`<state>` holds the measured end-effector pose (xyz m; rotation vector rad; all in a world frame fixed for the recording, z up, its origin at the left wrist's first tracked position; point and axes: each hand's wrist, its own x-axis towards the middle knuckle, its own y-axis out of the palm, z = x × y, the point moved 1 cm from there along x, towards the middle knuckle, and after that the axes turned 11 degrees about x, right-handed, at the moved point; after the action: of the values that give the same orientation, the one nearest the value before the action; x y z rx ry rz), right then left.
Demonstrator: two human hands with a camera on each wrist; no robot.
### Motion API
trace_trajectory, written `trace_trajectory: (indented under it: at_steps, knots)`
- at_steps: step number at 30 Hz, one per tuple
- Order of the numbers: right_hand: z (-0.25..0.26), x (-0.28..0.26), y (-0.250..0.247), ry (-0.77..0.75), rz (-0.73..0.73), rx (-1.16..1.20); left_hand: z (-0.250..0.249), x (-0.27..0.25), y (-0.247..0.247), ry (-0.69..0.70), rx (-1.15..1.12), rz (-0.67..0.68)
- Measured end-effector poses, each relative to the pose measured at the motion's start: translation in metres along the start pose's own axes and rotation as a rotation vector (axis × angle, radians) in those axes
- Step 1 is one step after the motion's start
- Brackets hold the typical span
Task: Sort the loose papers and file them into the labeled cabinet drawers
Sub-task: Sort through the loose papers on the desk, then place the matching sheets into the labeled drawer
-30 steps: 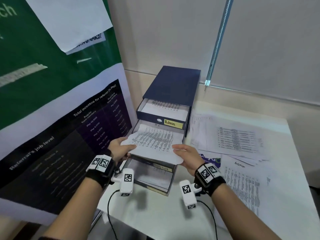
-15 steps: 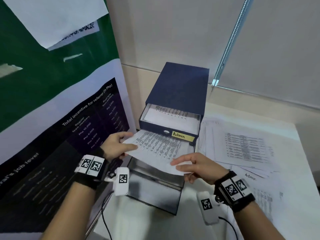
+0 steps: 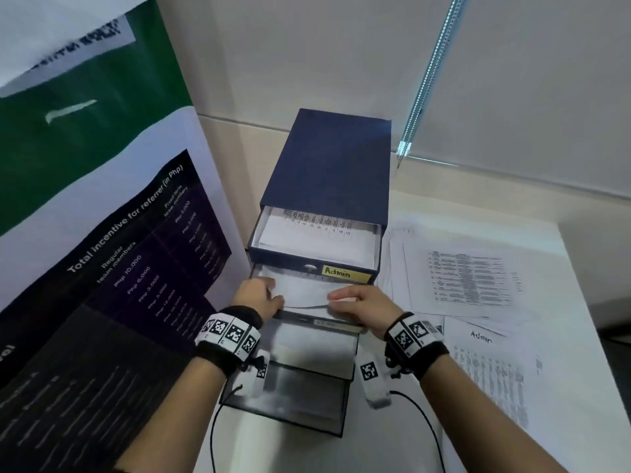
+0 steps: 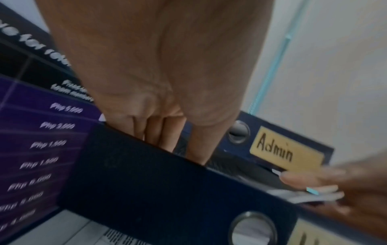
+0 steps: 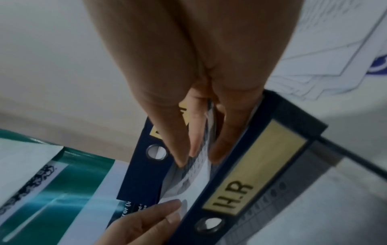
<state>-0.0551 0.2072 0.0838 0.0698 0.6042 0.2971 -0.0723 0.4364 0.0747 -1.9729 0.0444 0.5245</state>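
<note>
A dark blue cabinet [image 3: 331,165] stands on the white table [image 3: 563,421], its drawers pulled out in steps. The top drawer, labelled Admin [image 3: 345,274], holds printed sheets. Below it, the drawer labelled H.R [image 5: 251,167] takes a printed sheet [image 3: 304,291] that both hands hold low inside it. My right hand [image 3: 355,302] pinches the sheet's [image 5: 196,174] near right edge between thumb and fingers [image 5: 182,149]. At the left edge my left hand [image 3: 259,298] reaches into the drawer with straight fingers [image 4: 159,132] against the sheet.
A third drawer [image 3: 290,404] juts out lowest, toward me. Loose printed papers [image 3: 461,281] cover the table right of the cabinet, one marked Admin [image 3: 488,370]. A large poster [image 3: 102,268] stands close on the left. A blind chain [image 3: 426,80] hangs behind.
The sheet was lifted and tilted above the drawer; both hands have lowered it flat into the H.R drawer and moved forward under the Admin drawer front.
</note>
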Motion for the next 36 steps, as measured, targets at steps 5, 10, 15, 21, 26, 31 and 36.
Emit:
trace_trajectory:
  at_steps: [5, 10, 15, 21, 26, 31, 36]
  knots:
    - [0.007, -0.021, -0.024, -0.037, 0.103, -0.125, -0.022, -0.007, 0.004, 0.030, 0.318, 0.008]
    - [-0.005, -0.072, -0.114, -0.108, -0.027, 0.209, -0.047, -0.053, -0.048, -0.001, -0.034, -0.099]
    - [-0.088, -0.097, -0.269, 0.113, -0.490, -0.164, -0.138, -0.071, 0.006, 0.207, -0.611, 0.331]
    - [-0.158, -0.107, -0.361, 0.430, -0.796, -0.546, -0.221, -0.047, 0.190, 0.006, -0.442, 0.656]
    - [-0.173, -0.103, -0.375, 0.263, -0.810, -0.462, -0.250, -0.041, 0.287, -0.065, -0.232, 0.511]
    - [-0.184, -0.099, -0.389, 0.126, -0.791, -0.361, -0.282, -0.051, 0.296, 0.071, -0.180, 0.353]
    - [-0.180, -0.103, -0.408, 0.156, -0.391, -0.196, -0.284, -0.036, 0.292, 0.030, -0.288, 0.574]
